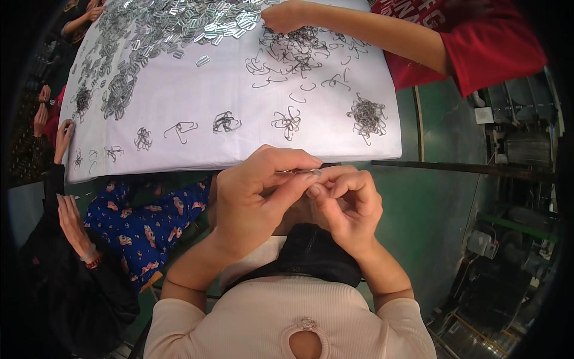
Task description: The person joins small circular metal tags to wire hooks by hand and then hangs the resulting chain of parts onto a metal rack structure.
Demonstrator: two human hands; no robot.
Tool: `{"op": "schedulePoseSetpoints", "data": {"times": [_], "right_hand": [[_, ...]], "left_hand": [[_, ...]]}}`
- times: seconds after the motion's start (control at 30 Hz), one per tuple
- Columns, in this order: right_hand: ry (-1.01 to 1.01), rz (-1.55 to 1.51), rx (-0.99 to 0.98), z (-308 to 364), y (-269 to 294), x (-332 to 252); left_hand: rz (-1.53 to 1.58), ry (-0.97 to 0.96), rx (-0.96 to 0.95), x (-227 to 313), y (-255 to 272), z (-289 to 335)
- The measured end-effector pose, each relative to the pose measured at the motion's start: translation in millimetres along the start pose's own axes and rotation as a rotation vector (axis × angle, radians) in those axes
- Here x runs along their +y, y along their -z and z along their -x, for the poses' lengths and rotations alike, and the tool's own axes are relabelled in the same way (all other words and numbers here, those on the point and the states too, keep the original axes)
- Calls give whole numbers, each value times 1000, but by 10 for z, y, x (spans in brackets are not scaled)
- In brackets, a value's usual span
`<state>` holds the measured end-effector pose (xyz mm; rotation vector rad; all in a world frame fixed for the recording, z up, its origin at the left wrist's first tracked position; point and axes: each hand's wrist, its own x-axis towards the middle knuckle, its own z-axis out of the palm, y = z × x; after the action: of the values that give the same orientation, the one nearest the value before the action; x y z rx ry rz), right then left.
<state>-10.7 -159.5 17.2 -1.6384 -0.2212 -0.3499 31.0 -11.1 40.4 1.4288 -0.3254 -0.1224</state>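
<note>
My left hand [254, 194] and my right hand [350, 200] meet just below the near edge of the white-covered table [239, 84]. Both pinch one small silvery metal clip piece [302, 172] between the fingertips; most of it is hidden by the fingers. Small tangles of bent wire hooks [287, 122] lie in a row on the cloth just beyond my hands, with a denser tangle [368, 116] to the right.
A large heap of flat metal clips [173, 24] covers the far left of the table. A person in a red shirt [472, 42] reaches a hand [281, 17] into loose hooks. Other people's hands [72, 218] are at the left. Green floor and machinery lie right.
</note>
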Motion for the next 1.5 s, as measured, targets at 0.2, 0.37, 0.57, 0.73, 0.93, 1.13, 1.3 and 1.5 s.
{"op": "schedulePoseSetpoints", "data": {"times": [0.2, 0.37, 0.57, 0.73, 0.93, 1.13, 1.3, 1.5], "right_hand": [[4, 26, -37, -31, 46, -4], [-206, 297, -101, -520, 452, 367], [-127, 836, -367, -1475, 834, 1392], [-143, 1026, -621, -1736, 698, 1579], [-162, 1008, -583, -1703, 699, 1425], [-418, 281, -227, -1370, 612, 971], [-472, -285, -130, -693, 395, -128], [-452, -395, -18, -339, 192, -358]], "left_hand": [[47, 90, -38, 37, 12, 46], [-107, -30, -53, 3, 62, 84], [-203, -117, 0, 11, -16, 69], [-176, -61, 38, -3, -35, 129], [-142, -39, 44, -22, -36, 140], [-189, -51, 33, -27, -19, 129], [-37, 6, 111, -69, -53, 155], [49, -22, 95, -105, -49, 138]]}}
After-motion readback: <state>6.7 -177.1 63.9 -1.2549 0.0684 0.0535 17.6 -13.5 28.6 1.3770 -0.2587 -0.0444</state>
